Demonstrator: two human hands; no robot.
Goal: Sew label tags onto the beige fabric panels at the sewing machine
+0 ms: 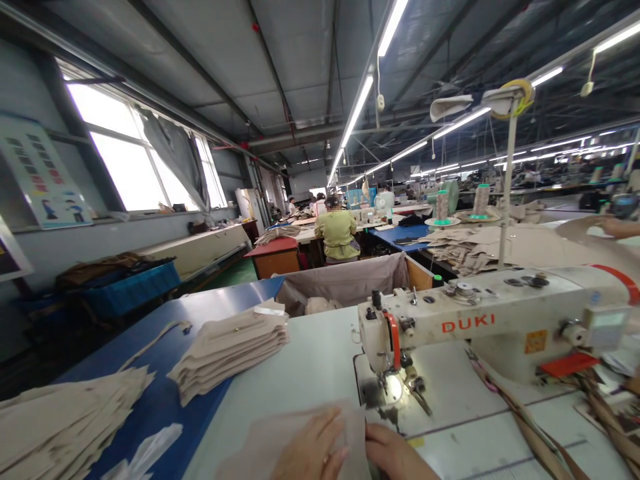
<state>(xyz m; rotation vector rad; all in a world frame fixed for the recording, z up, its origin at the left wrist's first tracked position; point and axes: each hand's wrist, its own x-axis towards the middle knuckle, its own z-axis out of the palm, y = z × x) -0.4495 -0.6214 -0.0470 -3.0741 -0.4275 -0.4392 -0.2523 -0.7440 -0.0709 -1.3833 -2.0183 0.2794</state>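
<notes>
A beige fabric piece (260, 437) lies on the pale sewing table, blurred by motion. My left hand (313, 448) rests over it with the fingers laid across the cloth. At the cloth's right edge, my right hand (395, 453) has its fingers closed on the border. Just beyond both hands stands a white sewing machine (450, 327), its lamp lit beside the needle area. A stack of beige fabric pieces (230, 347) sits to the left, on the blue and pale tabletop. More layered beige pieces (55, 420) lie at the near left.
A cloth-lined bin (345, 280) adjoins the table's far side. Straps (525, 420) lie to the right of the machine head. Thread cones (442, 205) and a large beige fabric pile (530, 247) stand behind it. A person in a yellow-green top (336, 235) sits ahead.
</notes>
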